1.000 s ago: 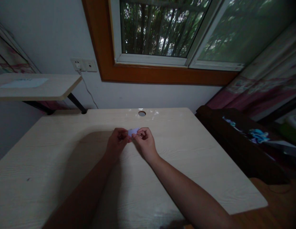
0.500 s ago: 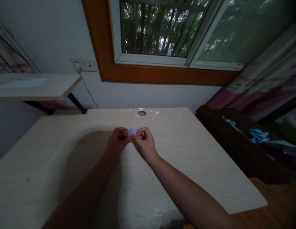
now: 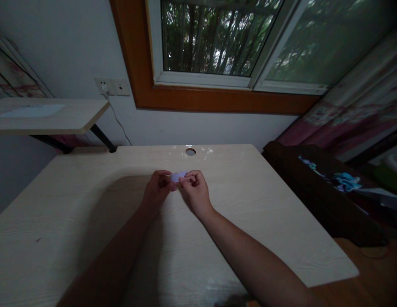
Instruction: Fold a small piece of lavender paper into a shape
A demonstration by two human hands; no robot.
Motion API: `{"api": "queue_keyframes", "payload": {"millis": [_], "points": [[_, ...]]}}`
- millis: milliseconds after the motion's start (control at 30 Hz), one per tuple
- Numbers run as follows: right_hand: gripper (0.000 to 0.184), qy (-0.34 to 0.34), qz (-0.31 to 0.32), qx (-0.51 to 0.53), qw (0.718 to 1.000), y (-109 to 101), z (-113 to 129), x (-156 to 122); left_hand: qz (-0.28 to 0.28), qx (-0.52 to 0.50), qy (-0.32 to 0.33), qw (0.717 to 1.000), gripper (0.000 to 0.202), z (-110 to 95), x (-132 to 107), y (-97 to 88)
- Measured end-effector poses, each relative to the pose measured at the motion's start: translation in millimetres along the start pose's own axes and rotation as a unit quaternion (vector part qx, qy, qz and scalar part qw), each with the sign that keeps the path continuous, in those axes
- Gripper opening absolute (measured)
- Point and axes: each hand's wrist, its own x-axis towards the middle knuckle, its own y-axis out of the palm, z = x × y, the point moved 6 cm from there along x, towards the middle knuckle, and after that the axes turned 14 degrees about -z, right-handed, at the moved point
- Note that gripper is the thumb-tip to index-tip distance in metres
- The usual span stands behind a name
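Observation:
A small pale-purple piece that looks like folded paper (image 3: 177, 177) is held between my two hands, over the far middle of the desk. My left hand (image 3: 157, 187) pinches its left end, thumb below and fingers curled behind. On the other side my right hand (image 3: 195, 186) grips the right end, its thumb pressed on the lower front edge. The fingertips cover both ends of the piece, so its full shape is hidden.
The pale wooden desk (image 3: 249, 204) has a round cable hole (image 3: 190, 152) near its back edge. A raised shelf (image 3: 51, 121) on black legs stands at the left, with a sheet (image 3: 32, 111) on it. Dark furniture (image 3: 313, 187) with cloth items is at the right.
My right thumb has shifted slightly to the right along the purple piece, baring a little more of its front. My left hand stays nearly still.

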Motion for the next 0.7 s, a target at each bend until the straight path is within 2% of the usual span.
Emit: {"api": "queue_keyframes", "payload": {"millis": [133, 333, 433, 700], "points": [[0.025, -0.002, 0.004, 0.013, 1.0, -0.1, 0.2, 0.1, 0.011, -0.026, 0.001, 1.0, 0.032, -4.0, -1.6, 0.3], [0.024, -0.008, -0.012, 0.019, 1.0, -1.3, 3.5, 2.2, -0.013, -0.041, -0.009, 0.999, 0.03, -5.8, -1.9, -3.2], [0.023, -0.013, -0.011, 0.012, 1.0, -1.6, 4.1, 2.2, -0.005, -0.056, -0.01, 0.998, 0.028, -6.8, -2.1, -1.8], [0.024, -0.012, 0.013, -0.005, 1.0, -0.1, -2.4, -2.1, 0.008, -0.03, -0.001, 1.0, 0.039, -0.6, 0.7, 2.1]]}}
